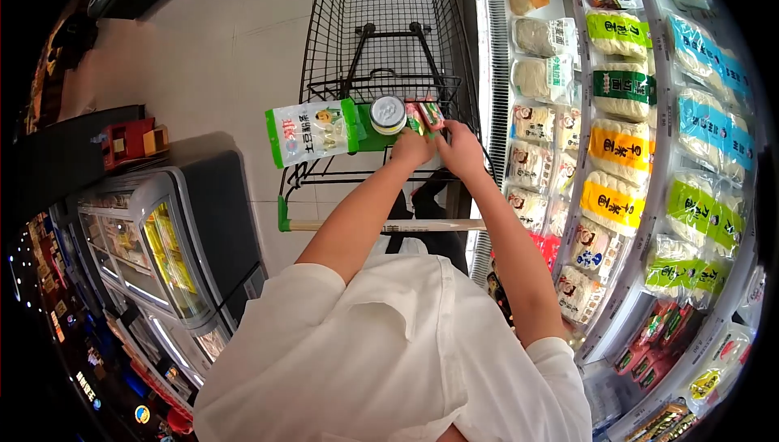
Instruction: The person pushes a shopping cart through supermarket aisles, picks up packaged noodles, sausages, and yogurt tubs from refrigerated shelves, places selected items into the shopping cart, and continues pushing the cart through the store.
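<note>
Both of my hands are over the green child-seat panel (376,142) of a black wire shopping cart (380,36). My left hand (414,150) is closed at the near end of a small red-and-green pack (415,118). Beside it, my right hand (460,150) grips a second red pack (432,114) with its fingers. Left of the packs a can (389,114) stands upright with its silver lid up. A white-and-green bag of potato starch noodles (315,132) lies further left, overhanging the cart's side. My fingertips are partly hidden.
Refrigerated shelves (580,109) of bagged noodles run along the right, close to the cart. At lower left stands a glass-fronted freezer (174,239). Tiled floor (235,45) stretches left of the cart. The cart's handle bar (389,225) crosses in front of my body.
</note>
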Demonstrator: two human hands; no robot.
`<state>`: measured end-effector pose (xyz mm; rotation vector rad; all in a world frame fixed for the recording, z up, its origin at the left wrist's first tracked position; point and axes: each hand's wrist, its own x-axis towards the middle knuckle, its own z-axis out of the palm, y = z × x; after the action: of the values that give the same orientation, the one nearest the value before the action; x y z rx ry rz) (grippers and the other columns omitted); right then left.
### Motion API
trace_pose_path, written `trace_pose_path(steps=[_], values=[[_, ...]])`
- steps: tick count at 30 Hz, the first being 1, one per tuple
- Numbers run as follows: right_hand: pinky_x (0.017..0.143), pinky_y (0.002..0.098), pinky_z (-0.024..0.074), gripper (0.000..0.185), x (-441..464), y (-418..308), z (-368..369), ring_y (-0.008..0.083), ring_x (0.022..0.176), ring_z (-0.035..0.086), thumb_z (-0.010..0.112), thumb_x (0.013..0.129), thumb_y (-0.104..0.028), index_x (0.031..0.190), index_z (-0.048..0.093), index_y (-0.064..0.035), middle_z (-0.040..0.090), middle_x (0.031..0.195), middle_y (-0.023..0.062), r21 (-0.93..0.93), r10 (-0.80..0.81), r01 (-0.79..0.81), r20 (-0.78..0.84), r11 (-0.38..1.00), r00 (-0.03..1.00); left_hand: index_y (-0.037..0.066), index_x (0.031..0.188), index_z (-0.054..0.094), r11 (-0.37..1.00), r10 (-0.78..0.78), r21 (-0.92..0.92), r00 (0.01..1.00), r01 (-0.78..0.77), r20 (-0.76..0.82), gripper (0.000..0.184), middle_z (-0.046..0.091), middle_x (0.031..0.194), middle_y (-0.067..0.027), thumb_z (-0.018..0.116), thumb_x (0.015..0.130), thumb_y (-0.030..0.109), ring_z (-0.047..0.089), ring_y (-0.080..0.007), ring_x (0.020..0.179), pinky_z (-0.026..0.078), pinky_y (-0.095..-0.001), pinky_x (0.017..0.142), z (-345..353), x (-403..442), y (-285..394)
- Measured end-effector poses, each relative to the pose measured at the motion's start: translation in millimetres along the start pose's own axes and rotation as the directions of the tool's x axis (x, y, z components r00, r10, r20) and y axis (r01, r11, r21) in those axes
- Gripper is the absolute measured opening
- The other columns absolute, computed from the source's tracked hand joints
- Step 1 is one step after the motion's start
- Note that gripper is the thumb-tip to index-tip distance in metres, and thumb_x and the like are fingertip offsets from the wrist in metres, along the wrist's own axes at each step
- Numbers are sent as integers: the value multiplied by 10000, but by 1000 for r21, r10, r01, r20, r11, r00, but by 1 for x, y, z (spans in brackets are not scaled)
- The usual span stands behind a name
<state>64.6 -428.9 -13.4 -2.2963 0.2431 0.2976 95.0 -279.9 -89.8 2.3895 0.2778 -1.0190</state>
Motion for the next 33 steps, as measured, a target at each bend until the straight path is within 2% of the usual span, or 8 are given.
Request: trace_pose_path(steps=[2,9,17,26,28,29,31,33], values=[[909,520,622,492,25,19,22,414,1076,761,728,966,-338,1349,697,-29,737,1256,203,-78,-4,2,-18,997,1000,-140,1410,465,995,-99,6,990,100,-101,877,691,1356,-336,734,975,572,749,-437,1218,612,-506,1017,24,17,1],[976,547,625,595,78,48,65,449,1192,736,691,967,-362,1405,600,30,668,1413,289,-261,198,-171,83,950,977,-173,1401,407,995,-99,-18,995,100,26,865,729,1301,-351,773,980,488,764,-461,1184,630,-513,980,-1,6,10],[957,534,639,639,92,61,78,450,1115,775,803,903,-424,1318,600,16,771,1234,250,-311,380,-306,212,900,901,-158,1384,466,993,-108,53,991,104,77,832,762,1266,-317,760,980,507,779,-427,1171,634,-494,973,-13,4,14],[992,506,622,744,65,45,35,430,1113,787,751,879,-560,1319,651,31,796,1189,260,-469,513,-360,250,806,821,-203,1493,386,978,-101,191,990,80,100,1028,792,1238,-249,733,941,592,777,-396,1176,556,-525,1073,5,4,18],[992,503,620,715,67,32,15,432,1118,786,729,882,-553,1285,683,37,796,1196,269,-433,531,-403,229,806,816,-140,1374,614,977,-121,184,989,104,83,959,816,1199,-203,692,925,703,781,-376,1169,509,-530,1101,-8,6,24],[1002,497,625,689,58,31,6,427,1152,784,707,905,-544,1291,690,26,797,1226,263,-435,532,-409,212,803,820,-140,1374,614,978,-109,188,990,92,87,959,816,1199,-203,692,925,703,781,-376,1169,509,-530,1101,-7,3,25],[996,504,623,700,34,30,-13,445,1143,783,708,900,-557,1273,698,35,799,1201,275,-369,509,-425,167,826,845,-8,1000,793,994,-43,109,964,15,263,735,827,1103,-155,660,907,709,792,-329,1026,548,-479,953,-18,-11,28],[928,493,623,660,10,34,-30,408,1009,804,719,915,-538,1196,706,59,805,1094,266,-239,416,-393,53,888,908,29,847,754,1000,12,-26,928,-3,372,643,804,1032,-128,669,897,664,758,-293,928,539,-440,868,-26,-21,27]])
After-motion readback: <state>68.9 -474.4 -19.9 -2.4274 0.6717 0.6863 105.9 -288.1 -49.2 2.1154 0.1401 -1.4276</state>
